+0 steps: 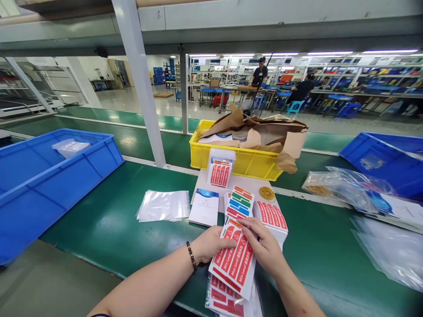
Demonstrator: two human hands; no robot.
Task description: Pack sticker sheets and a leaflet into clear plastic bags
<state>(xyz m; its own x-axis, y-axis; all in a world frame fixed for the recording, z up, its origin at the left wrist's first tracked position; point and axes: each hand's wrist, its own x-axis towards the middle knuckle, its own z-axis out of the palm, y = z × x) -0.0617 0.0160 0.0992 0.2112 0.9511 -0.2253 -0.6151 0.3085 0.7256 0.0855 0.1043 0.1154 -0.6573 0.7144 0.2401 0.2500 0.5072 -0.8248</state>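
My left hand (211, 245) is closed on the left edge of red-and-white sticker sheets (235, 259) printed "Max Level" and "Min Level", its thumb lying on top. My right hand (266, 247) pinches the upper right edge of these sheets; its fingertips partly hide the contact. Just beyond lies a multicoloured label sheet (240, 200). Under the held sheets, a clear bag with red labels (222, 296) sits at the table's near edge. To the right stands a stack of red label sheets (271, 216). A white booklet stack with a blue band (205, 207) lies left of the hands.
Clear plastic bags (164, 205) lie on the green table at left. Behind stand a bagged label pack (219, 169), rubber bands (267, 193) and a yellow crate (238, 162) with torn brown paper. Blue crates (62, 176) flank both sides. A metal post (140, 83) rises ahead.
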